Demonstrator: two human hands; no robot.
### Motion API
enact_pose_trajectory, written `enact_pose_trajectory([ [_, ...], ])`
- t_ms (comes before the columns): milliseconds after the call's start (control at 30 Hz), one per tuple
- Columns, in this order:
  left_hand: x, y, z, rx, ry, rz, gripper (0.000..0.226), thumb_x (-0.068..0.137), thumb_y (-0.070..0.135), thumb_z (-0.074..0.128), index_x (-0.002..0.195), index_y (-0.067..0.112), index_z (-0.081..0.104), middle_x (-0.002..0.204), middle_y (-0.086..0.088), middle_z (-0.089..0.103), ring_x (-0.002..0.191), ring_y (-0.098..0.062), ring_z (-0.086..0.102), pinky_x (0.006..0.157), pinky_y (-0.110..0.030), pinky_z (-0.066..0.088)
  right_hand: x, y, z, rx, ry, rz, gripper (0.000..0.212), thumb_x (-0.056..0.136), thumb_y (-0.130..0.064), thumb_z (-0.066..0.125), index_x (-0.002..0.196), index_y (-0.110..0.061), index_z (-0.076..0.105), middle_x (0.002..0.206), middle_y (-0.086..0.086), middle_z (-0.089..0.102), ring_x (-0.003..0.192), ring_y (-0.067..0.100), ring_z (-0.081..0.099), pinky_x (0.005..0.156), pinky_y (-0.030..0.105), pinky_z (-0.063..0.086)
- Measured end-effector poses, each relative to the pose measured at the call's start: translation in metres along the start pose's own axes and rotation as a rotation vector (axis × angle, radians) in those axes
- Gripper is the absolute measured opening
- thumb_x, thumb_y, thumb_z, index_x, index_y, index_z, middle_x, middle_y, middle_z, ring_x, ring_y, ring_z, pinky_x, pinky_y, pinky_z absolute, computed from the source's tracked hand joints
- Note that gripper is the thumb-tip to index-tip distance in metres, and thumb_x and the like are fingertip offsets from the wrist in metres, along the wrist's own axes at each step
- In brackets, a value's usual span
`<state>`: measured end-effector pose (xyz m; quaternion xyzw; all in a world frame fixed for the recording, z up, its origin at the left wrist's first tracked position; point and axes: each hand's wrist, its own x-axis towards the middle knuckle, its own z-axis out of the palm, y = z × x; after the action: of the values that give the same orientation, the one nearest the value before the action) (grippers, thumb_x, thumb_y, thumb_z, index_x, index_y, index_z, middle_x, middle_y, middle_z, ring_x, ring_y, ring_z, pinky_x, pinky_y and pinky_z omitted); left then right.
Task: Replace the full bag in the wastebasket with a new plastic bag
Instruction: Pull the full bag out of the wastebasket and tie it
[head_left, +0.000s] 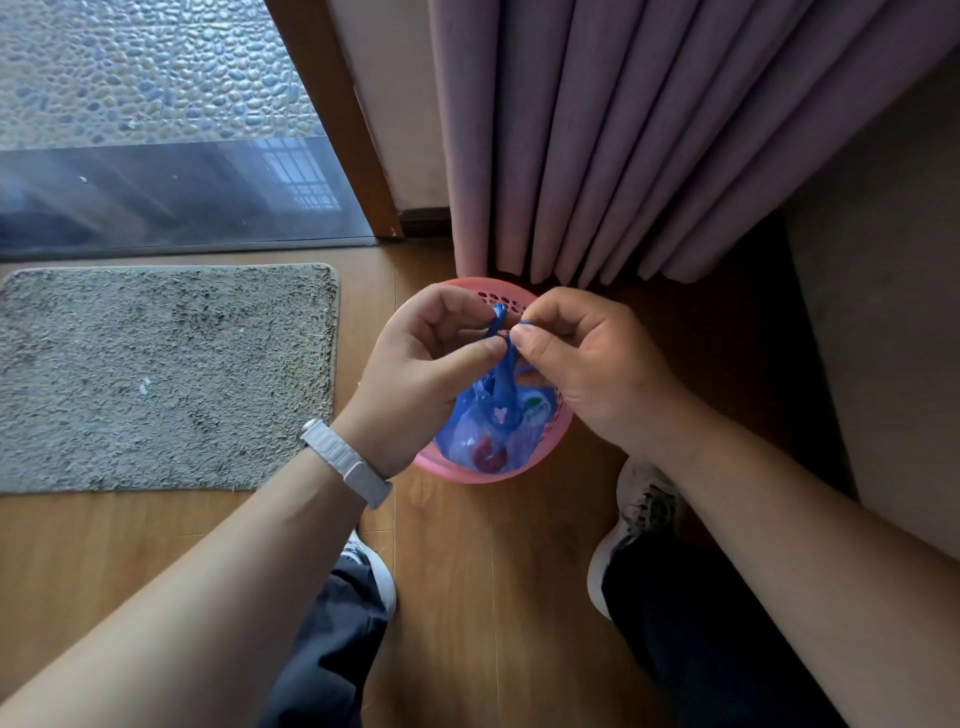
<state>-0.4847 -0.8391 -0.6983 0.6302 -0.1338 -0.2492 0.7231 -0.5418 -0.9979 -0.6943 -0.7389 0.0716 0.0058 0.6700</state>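
The pink basket (470, 470) stands on the floor (457, 571) by the curtain (649, 130), the full blue bag (483, 431) inside. Left hand (431, 358) and right hand (576, 358) each pinch a twisted handle (501, 358); cross them low and pull tight, I'd judge.

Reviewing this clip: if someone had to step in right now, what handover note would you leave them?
Left hand: pinching one twisted handle of the blue bag.
Right hand: pinching the other handle; the two strands cross between the fingertips, knot not visibly finished.
Blue bag: full, sitting inside the pink wastebasket on the wooden floor, by the curtain.
Done: bag mouth gathered.
Left: finish the tie, lift the bag out, line the wastebasket with a new bag. No new bag is in view.
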Motion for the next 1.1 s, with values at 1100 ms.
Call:
enact_pose_trajectory([
  [1100, 0.008, 0.003, -0.003, -0.148, 0.083, -0.055, 0.031, 0.066, -0.002, 0.070, 0.091, 0.016, 0.069, 0.090, -0.013, 0.071, 0.086, -0.030, 0.061, 0.085, -0.046, 0.047, -0.001, 0.007, 0.005, -0.032, -0.075, 0.099, 0.020, 0.085, -0.006, 0.055, 0.085, -0.025, 0.062, 0.075, -0.010, 0.060, 0.070, 0.004, 0.056, 0.062, 0.018, 0.045],
])
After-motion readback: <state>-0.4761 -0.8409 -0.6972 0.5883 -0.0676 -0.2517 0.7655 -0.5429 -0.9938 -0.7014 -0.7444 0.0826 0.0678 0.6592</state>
